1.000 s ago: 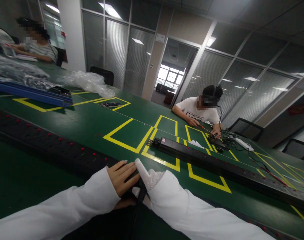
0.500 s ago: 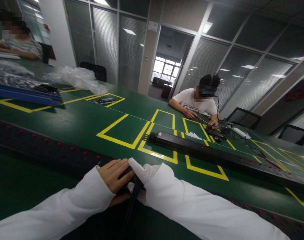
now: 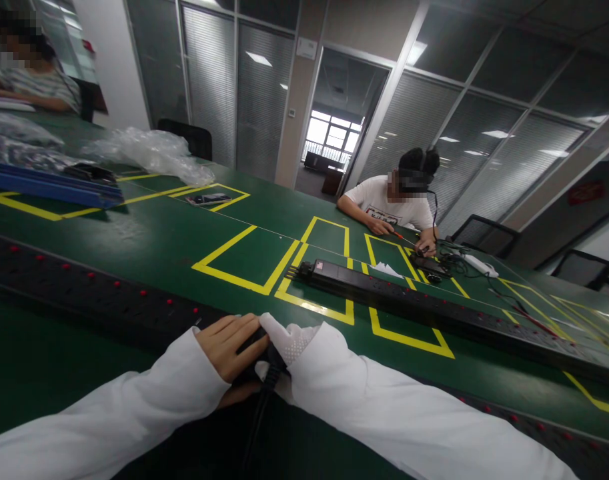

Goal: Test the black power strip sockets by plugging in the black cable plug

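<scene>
Both hands meet at the near middle of the table. My left hand (image 3: pixel 234 347), bare below a white sleeve, wraps its fingers over the end of a long black power strip (image 3: pixel 94 283) with a row of red dots. In a white dotted glove, my right hand (image 3: pixel 291 341) presses against the left one and closes round the dark plug end of a black power cord (image 3: pixel 270 379). That cord hangs down toward the table's near side. The fingers hide where plug and strip meet.
Another black power strip (image 3: pixel 384 283) with prongs at one end lies ahead; a further strip (image 3: pixel 514 419) runs beyond my right sleeve. Yellow tape outlines mark the green table. Plastic wrap (image 3: pixel 149 153), a phone (image 3: pixel 208 199) and a blue rail (image 3: pixel 49 185) lie left. Two people sit across.
Hands and plug hold nearly the same pose and place. The view has shifted very slightly; the co-worker opposite keeps the same posture.
</scene>
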Demonstrator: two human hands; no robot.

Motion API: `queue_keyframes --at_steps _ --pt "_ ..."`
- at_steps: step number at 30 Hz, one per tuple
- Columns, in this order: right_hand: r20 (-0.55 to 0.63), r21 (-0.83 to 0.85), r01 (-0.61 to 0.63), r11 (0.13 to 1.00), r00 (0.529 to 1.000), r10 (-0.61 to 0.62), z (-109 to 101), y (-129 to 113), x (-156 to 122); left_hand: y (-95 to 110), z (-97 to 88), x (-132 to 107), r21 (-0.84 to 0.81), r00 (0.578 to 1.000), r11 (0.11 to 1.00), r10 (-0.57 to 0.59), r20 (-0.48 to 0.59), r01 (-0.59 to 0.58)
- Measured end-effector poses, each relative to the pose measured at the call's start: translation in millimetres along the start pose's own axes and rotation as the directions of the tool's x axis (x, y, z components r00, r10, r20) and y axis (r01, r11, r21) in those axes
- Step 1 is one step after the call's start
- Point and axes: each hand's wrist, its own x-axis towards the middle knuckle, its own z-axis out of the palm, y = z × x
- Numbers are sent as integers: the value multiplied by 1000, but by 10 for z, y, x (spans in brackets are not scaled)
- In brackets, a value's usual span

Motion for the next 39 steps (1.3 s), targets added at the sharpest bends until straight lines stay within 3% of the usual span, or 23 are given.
queue_keyframes --at_steps 22,39 --pt "-71 122 92 988 994 -84 109 70 -2 -24 50 -1 -3 1000 1000 15 -27 -15" --pt "22 -28 25 999 999 -25 -173 -36 -62 -39 102 -46 -14 999 1000 0 -44 -1"
